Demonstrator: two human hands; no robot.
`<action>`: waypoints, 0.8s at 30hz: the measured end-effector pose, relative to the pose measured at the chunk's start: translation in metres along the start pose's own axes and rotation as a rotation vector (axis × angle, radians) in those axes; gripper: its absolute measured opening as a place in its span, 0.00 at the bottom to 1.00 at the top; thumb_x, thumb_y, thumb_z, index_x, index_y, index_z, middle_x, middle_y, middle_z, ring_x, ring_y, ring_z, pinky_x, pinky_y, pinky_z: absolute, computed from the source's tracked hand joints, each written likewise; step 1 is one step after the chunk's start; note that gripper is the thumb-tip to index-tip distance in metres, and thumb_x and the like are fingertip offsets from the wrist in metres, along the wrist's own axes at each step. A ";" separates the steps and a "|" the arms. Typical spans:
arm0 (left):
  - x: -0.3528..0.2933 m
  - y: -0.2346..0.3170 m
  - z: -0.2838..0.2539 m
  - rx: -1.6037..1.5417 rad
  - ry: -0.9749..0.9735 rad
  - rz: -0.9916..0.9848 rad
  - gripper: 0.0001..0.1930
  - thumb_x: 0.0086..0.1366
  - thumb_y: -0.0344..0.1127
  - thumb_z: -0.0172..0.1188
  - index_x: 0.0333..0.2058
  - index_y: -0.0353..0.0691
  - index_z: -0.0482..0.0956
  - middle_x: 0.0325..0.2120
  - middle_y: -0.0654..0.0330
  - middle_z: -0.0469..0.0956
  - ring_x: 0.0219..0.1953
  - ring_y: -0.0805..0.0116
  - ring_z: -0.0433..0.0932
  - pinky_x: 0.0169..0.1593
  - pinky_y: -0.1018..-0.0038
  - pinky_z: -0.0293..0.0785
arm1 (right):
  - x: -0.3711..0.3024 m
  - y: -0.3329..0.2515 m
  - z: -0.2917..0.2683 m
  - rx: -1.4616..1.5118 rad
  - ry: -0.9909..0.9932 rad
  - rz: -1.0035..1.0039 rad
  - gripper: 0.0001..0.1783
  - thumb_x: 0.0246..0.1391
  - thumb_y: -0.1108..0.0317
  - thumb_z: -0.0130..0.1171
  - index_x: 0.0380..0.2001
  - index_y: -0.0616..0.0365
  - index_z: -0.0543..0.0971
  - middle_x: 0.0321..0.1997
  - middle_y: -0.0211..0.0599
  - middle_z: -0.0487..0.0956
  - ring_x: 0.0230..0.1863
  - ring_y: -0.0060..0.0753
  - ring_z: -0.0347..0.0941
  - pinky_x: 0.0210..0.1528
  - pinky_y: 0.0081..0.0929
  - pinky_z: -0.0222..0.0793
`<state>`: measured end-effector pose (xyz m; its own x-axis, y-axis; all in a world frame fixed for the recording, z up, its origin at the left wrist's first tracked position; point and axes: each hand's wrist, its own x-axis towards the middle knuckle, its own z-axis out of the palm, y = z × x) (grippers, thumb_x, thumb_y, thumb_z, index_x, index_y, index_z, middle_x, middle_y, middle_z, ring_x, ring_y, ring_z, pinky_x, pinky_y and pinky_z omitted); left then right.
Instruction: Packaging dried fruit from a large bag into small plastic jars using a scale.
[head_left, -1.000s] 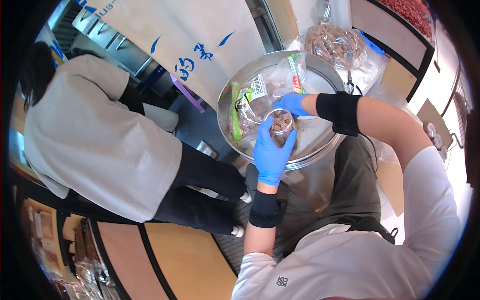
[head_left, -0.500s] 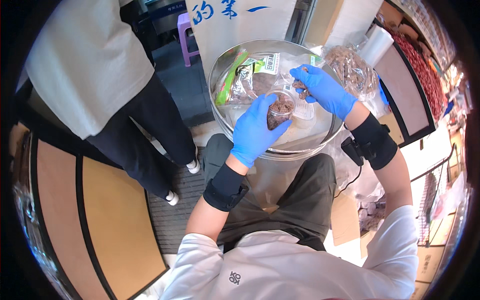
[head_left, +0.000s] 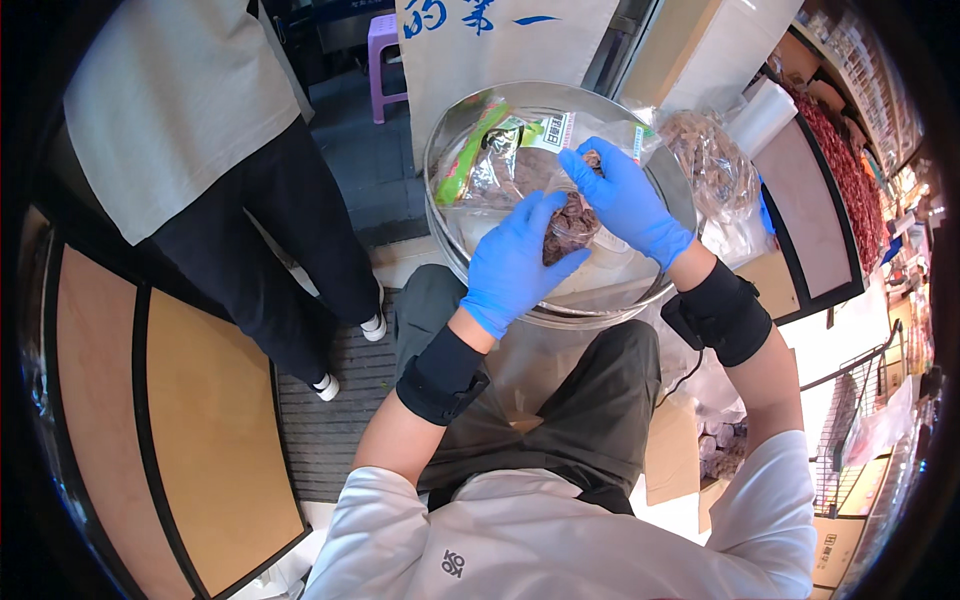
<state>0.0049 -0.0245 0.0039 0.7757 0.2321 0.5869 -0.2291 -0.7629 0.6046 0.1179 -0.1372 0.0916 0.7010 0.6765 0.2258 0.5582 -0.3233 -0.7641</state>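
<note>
My left hand (head_left: 512,265), in a blue glove, is wrapped round a small clear plastic jar (head_left: 570,228) filled with brown dried pieces. Over the jar's mouth, my right hand (head_left: 632,205), gloved alike, has its fingers bent together around some brown dried pieces (head_left: 592,160). Below both hands lies a wide round metal tray (head_left: 440,235). Inside it, beyond the hands, rests a clear plastic bag (head_left: 490,165) with a green edge and brown contents. Part of a white label shows beside the jar, mostly covered by my right hand.
Right of the tray sits a clear bag of brown dried goods (head_left: 710,160), with a white plastic roll (head_left: 765,115) behind it. A person in dark trousers (head_left: 265,235) stands at left. A purple stool (head_left: 384,70) stands farther back. Wood-coloured panels (head_left: 210,400) flank me.
My right hand has come down and left, bringing the brown pieces to the jar's mouth. My left hand still holds the jar. The view has shifted slightly.
</note>
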 end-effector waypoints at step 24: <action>0.020 -0.001 0.000 0.049 0.097 0.273 0.28 0.53 0.45 0.70 0.51 0.39 0.76 0.53 0.49 0.73 0.56 0.45 0.71 0.55 0.55 0.70 | -0.002 0.019 0.018 0.725 0.204 0.223 0.23 0.65 0.46 0.51 0.23 0.51 0.74 0.18 0.24 0.67 0.18 0.16 0.59 0.20 0.17 0.52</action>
<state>0.0206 -0.0187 0.0150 0.6288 0.0685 0.7745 -0.3917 -0.8325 0.3917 0.1194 -0.1327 0.0658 0.8692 0.4889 0.0736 0.0146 0.1233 -0.9923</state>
